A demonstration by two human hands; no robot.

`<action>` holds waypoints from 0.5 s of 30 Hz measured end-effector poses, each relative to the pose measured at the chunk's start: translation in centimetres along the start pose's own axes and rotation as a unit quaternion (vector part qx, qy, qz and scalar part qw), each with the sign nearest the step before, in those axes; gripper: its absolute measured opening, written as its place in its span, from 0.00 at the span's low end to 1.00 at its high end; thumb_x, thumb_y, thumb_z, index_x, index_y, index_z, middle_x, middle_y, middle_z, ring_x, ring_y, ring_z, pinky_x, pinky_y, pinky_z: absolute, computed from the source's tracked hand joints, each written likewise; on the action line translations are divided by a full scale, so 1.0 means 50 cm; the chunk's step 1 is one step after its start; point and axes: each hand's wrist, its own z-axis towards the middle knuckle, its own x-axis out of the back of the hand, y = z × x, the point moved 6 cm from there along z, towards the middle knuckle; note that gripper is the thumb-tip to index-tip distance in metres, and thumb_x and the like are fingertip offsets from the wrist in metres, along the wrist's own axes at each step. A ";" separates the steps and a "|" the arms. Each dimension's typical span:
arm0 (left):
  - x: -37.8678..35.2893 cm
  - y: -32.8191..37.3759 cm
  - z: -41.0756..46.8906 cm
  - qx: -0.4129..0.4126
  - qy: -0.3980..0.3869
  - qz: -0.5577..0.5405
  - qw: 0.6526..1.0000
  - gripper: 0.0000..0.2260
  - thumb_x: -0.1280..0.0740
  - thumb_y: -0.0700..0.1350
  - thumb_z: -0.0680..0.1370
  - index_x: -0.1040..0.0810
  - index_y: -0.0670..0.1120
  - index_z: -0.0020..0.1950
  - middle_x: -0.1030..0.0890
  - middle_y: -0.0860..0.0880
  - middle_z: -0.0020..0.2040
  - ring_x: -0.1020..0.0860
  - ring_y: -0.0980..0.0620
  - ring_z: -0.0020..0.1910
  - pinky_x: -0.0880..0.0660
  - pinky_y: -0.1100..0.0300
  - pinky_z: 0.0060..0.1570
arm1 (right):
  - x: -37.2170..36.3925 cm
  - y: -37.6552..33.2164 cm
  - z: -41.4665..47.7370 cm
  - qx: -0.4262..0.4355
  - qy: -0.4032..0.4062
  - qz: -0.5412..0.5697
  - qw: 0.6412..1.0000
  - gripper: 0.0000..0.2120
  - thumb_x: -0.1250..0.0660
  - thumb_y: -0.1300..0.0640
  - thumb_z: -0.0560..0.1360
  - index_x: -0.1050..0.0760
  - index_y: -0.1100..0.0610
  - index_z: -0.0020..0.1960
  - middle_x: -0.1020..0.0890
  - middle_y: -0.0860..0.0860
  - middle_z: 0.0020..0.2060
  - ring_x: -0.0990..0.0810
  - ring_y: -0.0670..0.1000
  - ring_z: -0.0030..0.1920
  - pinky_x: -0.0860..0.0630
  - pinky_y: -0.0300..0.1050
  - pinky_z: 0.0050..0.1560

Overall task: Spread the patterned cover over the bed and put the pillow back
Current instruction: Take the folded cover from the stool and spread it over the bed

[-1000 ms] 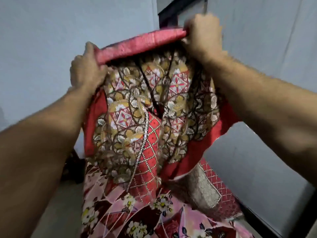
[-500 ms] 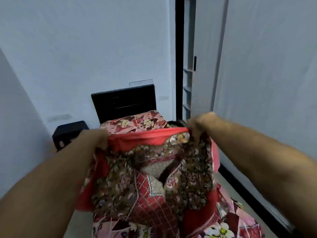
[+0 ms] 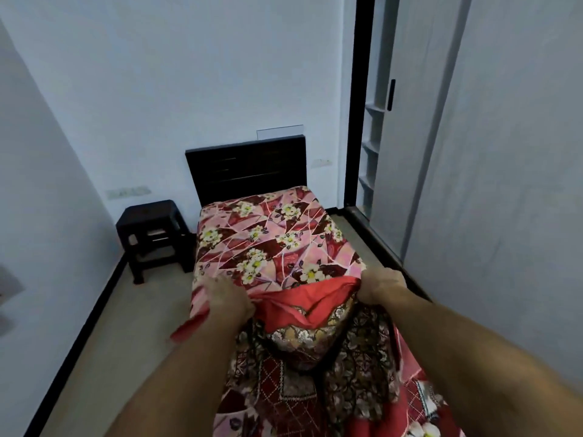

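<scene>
Cover [image 3: 315, 339] is gripped by its red hem, left hand [image 3: 228, 302] and right hand [image 3: 380, 287] each clenched on a corner, so it can be drawn flat. It is bunched on the near half of the bed [image 3: 268, 241]; the far half is uncovered up to the headboard [image 3: 249, 168]. Open floor is seen on the stool [image 3: 151, 234] side; the right side is hemmed by a wall. No pillow is seen.
</scene>
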 end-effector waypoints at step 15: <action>0.652 -0.393 -0.068 0.109 0.506 -0.701 0.491 0.29 0.44 0.38 0.79 0.36 0.56 0.79 0.23 0.51 0.68 0.25 0.49 0.66 0.36 0.65 0.67 | 0.774 0.173 -0.066 -0.041 0.566 0.466 0.679 0.19 0.48 0.61 0.82 0.26 0.49 0.66 0.21 0.57 0.56 0.20 0.60 0.55 0.25 0.51 0.52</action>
